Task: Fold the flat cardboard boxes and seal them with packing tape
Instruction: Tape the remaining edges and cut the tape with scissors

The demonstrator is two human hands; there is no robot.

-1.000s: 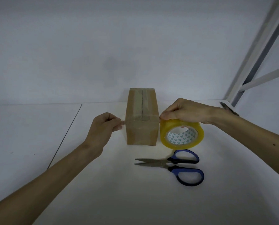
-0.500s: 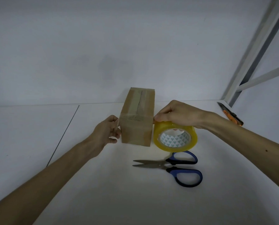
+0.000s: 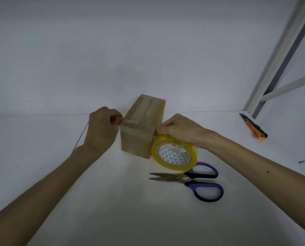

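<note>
While my left hand [image 3: 102, 129] pinches the tape strip [image 3: 133, 123] at the cardboard box [image 3: 138, 139] on the bench [image 3: 112, 201], my right hand [image 3: 179, 130] grips the tape roll [image 3: 174, 156] alongside. Risk: strip seemingly half-stuck; uneven pull wrinkles it or tips box.

We find no legible text, number, brand name or sign anywhere in view. The one printed marking is on the inner core of the tape roll [image 3: 173, 157]: a repeating pattern of small dark triangles on white, without lettering we can make out. The cardboard box [image 3: 135, 141], touching the tape roll, shows plain brown faces.
</note>
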